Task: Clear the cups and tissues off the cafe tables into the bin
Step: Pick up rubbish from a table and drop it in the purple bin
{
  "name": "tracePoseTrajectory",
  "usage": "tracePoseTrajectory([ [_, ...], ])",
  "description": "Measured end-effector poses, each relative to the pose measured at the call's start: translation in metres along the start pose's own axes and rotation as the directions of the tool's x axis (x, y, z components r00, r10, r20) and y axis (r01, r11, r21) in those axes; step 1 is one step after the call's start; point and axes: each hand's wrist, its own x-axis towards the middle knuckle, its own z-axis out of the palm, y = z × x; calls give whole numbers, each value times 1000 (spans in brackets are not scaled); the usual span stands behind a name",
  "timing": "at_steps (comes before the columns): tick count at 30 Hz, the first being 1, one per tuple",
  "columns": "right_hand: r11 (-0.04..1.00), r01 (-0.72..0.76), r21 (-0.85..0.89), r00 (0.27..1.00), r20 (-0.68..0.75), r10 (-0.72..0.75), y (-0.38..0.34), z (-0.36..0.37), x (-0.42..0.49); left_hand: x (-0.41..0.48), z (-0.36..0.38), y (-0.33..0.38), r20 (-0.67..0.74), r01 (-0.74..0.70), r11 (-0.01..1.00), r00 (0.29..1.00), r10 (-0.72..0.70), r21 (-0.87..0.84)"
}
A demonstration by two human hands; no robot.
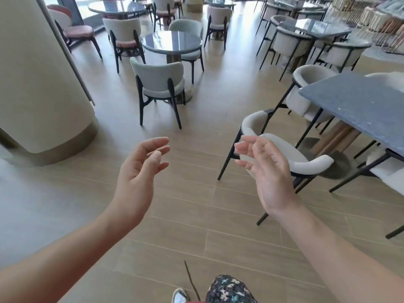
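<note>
Left hand (140,169): near centre-left, out over the wooden floor (196,204), palm turned inward, fingers loosely curled and spread, holding nothing.
Right hand (264,169): near centre-right, palm facing the left hand and well apart from it, fingers relaxed, holding nothing.
Round table (172,41): far centre, pale chairs (160,80) around it.
Rectangular table (360,106): right, dark top, an armchair (284,154) just beside its near-left corner.
Pillar (32,84): left.

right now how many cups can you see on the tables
0. No cup shows on the round table ahead or the dark rectangular table at right. Far tabletops are glary and partly cut off, so some may be hidden.
</note>
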Motion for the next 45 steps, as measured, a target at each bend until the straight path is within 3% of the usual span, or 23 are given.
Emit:
tracePoseTrajectory([
  [14, 998, 10, -56, 990, 143, -2, 85, -30, 282, 276, 71, -64, 66, -111, 984, 993, 103, 137],
  [18, 994, 68, -83, 993, 99, -60, 100, -41, 371, 363, 107, -75, 15, -120, 989, 993, 120, 91],
  [27, 998, 52, -43, 998, 44, -51, 123, -56, 535, 521, 165, -107, -13, -93, 995, 996, 94, 25],
  [45, 997, 73, -28, 984, -161, -77, 205, -13, 897, 915, 194, -187, 65, -63, 998, 996, 64, -17],
])
